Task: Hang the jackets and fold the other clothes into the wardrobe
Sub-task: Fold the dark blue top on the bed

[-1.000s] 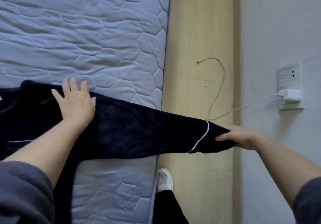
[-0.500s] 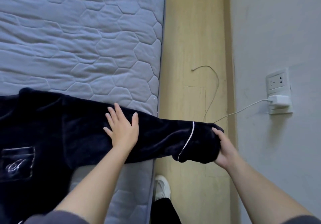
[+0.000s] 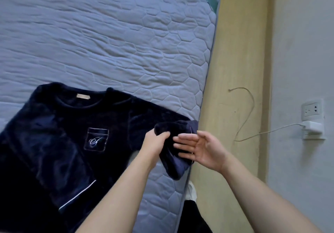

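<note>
Navy top (image 3: pixel 59 133), one only, is laid on the mattress (image 3: pixel 126 42); its sleeve (image 3: pixel 173 129) is bunched at the right edge, gripped by the left hand (image 3: pixel 153 144); right hand (image 3: pixel 200 147) is spread beside it; narrow floor (image 3: pixel 235 60) beyond.

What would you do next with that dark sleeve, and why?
Probably lay the sleeve inward across the navy top. The left hand grips it bunched at the mattress edge, the right hand is open by it, and the top's body lies flat.

Head cam, looks fwd & down, close over mattress (image 3: pixel 108 33)
</note>
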A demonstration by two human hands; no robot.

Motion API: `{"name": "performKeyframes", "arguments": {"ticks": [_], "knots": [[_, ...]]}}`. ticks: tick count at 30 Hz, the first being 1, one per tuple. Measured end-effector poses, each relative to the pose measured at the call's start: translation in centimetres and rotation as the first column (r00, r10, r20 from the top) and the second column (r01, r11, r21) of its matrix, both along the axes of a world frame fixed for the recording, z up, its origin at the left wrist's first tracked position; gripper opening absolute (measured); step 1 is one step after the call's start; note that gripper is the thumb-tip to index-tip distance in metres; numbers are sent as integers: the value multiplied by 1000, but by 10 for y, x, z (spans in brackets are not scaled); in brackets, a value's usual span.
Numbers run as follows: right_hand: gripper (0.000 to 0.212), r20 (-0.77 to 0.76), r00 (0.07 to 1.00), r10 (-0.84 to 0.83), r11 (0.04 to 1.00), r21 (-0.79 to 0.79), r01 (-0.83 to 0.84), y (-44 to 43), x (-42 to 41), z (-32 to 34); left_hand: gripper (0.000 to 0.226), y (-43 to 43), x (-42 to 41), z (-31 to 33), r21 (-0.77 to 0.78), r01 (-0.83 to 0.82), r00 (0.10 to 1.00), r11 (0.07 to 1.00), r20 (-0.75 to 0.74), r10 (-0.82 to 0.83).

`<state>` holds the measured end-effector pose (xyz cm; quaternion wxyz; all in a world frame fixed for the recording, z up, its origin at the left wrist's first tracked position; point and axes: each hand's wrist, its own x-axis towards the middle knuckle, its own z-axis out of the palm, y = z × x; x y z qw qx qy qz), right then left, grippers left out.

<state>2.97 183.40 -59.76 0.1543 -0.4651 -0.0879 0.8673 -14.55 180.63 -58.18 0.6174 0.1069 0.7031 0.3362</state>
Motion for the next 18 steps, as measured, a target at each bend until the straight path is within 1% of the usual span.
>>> {"name": "performKeyframes", "arguments": {"ticks": [2,5,7,8,10,11,12,13,14,15,16,18], "knots": [[46,119,993,21,998,48,-27,-7,-24,2,16,-13,-31,12,-21,-146,989,989,-23,145],[28,289,952,99,979,141,-144,-21,-76,5,12,-44,-100,34,2,-341,939,940,-53,341],[22,356,922,153,959,173,-226,-35,-121,8,11,-76,-159,45,25,-479,871,878,-114,478],[21,373,910,178,948,183,-261,-44,-144,9,11,-96,-192,49,44,-537,825,842,-180,536],[20,374,904,206,935,197,-295,-63,-190,6,14,-140,-259,50,88,-633,702,769,-353,618],[20,378,900,219,930,199,-310,-73,-212,1,21,-163,-290,48,91,-653,643,752,-458,614],[21,402,885,237,922,195,-335,-84,-232,-6,29,-186,-318,41,37,-636,612,771,-584,533],[21,440,859,262,908,189,-374,-95,-250,-15,37,-209,-342,31,-65,-592,613,803,-683,396],[20,486,823,293,887,183,-424,-105,-266,-26,45,-230,-361,18,-171,-536,632,827,-731,258],[19,539,778,322,859,179,-479,-113,-278,-36,54,-246,-376,5,-250,-478,654,842,-741,151],[18,592,732,336,831,180,-527,-119,-289,-45,61,-257,-386,-10,-294,-425,668,856,-740,77],[19,684,657,317,782,203,-589,-120,-303,-60,67,-265,-394,-36,-315,-331,676,889,-737,-9]]}}
